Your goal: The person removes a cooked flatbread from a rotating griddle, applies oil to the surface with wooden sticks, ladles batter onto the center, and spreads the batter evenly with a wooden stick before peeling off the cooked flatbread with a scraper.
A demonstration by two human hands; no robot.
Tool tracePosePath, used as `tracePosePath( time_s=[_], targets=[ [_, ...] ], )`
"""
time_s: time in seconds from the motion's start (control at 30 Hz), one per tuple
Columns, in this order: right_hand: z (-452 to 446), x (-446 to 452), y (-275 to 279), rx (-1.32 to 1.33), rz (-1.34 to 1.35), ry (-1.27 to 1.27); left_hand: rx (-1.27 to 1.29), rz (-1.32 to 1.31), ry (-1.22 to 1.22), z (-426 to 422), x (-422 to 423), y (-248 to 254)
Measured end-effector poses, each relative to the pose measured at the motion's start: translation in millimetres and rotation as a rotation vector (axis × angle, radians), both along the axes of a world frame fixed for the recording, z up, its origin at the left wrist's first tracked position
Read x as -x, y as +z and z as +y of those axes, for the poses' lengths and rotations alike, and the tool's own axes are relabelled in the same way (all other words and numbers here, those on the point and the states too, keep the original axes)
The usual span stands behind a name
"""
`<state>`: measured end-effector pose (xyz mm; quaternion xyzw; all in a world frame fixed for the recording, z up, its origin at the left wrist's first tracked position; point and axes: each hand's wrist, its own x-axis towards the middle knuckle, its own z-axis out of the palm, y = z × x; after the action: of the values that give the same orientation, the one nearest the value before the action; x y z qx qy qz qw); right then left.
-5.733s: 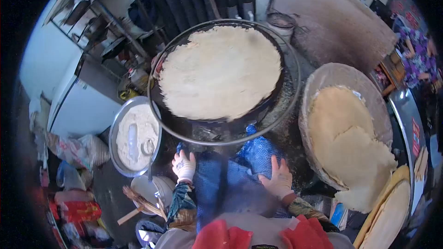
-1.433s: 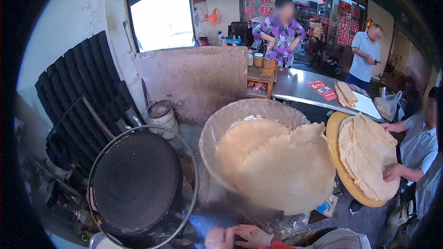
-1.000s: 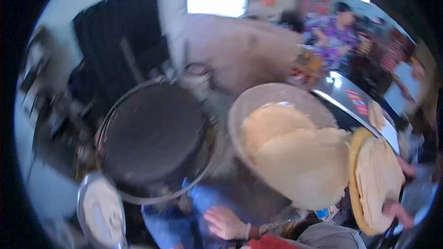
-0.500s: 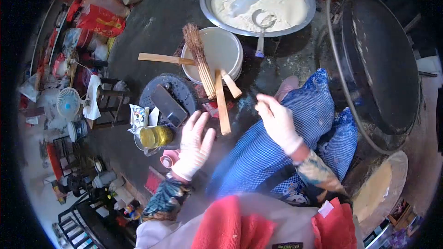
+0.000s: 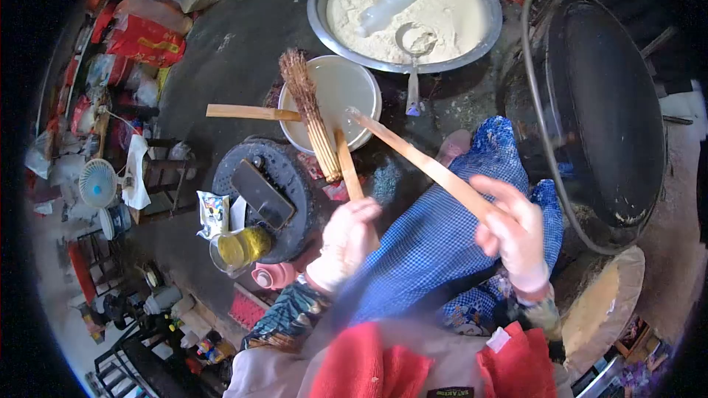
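Note:
My right hand (image 5: 512,232) is closed around the lower end of a long flat wooden stick (image 5: 428,166), whose tip points up and left over the rim of the white bucket (image 5: 350,88). Closed on the bottom end of a second wooden stick (image 5: 347,166) is my left hand (image 5: 346,239); that stick leans on the bucket's near side. A straw brush (image 5: 313,118) lies across the bucket's left part, and another flat stick (image 5: 251,112) juts out to the left.
Behind the bucket is a metal basin (image 5: 321,26) of flour with a bottle and a ladle. A round black griddle (image 5: 608,114) inside a metal ring stands at right. At left, a dark round stool (image 5: 295,173) bears a phone (image 5: 262,194) and a glass jar (image 5: 254,242).
My open hands have closed on wooden sticks. The right one has lifted a stick from the bucket and moved right and down with it; the left has moved right to another stick.

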<state>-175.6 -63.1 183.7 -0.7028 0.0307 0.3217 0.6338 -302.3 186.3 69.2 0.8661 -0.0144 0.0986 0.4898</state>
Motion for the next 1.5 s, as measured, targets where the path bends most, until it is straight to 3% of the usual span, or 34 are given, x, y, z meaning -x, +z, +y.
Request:
tracePosePath(
  time_s=[0.03,0.1,0.13,0.2,0.27,0.3,0.33,0.43,0.5,0.57,0.63,0.77,0.83,0.87,0.9,1.0,1.07,1.17,1.23,1.3,1.4,1.5],
  targets=[
    [-16,3,7,-0.024,0.001,-0.041,0.030,0.035,0.120,0,-2,2],
    [-45,10,14,-0.015,-0.039,-0.068,-0.259,-0.134,0.235,12,-27,10],
    [-56,15,13,-0.018,-0.048,-0.073,-0.277,-0.147,0.361,16,-41,4],
    [-73,25,4,-0.288,-0.079,-0.225,-0.402,-0.089,0.494,44,-66,-30],
    [-90,34,-17,-0.314,0.033,-0.153,-0.468,0.018,0.638,69,-98,-68],
    [-97,35,-31,-0.327,0.157,-0.077,-0.461,0.087,0.707,81,-112,-88],
    [-100,32,-48,-0.288,0.224,0.063,-0.240,0.188,0.722,90,-126,-101],
    [-46,6,-64,-0.355,0.403,0.069,0.093,0.490,0.727,99,-149,-99],
    [-10,-10,-74,-0.171,0.197,0.051,0.141,0.369,0.683,88,-146,-83],
    [15,-33,-71,0.245,-0.063,0.145,0.099,0.131,0.575,77,-125,-66],
    [21,-47,-99,0.539,-1.077,0.264,-0.168,-0.029,0.472,60,-99,-42],
    [49,-55,-77,0.712,-1.170,0.403,-0.470,0.155,0.284,19,-53,4],
    [53,-49,-93,1.377,-1.263,0.621,-0.564,0.313,0.241,9,-55,10],
    [52,-47,-59,1.111,-0.980,0.559,-0.570,0.195,0.269,10,-61,5],
    [42,-44,-52,0.873,-1.074,0.470,-0.565,0.194,0.282,17,-68,3],
    [12,-18,-36,0.942,-1.086,0.454,-0.635,0.338,0.379,45,-96,-4],
    [-7,-13,-39,0.755,-0.882,0.491,-0.649,0.321,0.383,58,-102,-14],
    [-4,-16,-48,0.807,-0.966,0.410,-0.694,0.419,0.308,31,-96,-2],
    [-3,-16,-49,0.811,-0.960,0.419,-0.737,0.259,0.281,20,-92,-13],
    [-7,-8,-50,0.801,-0.919,0.425,-0.696,0.446,0.329,34,-101,-18],
    [-33,4,-31,0.789,-0.838,0.493,-0.681,0.428,0.469,79,-105,-62],
    [-43,-1,-20,0.770,-0.716,0.456,-0.509,0.497,0.564,74,-102,-48]
  ],
)
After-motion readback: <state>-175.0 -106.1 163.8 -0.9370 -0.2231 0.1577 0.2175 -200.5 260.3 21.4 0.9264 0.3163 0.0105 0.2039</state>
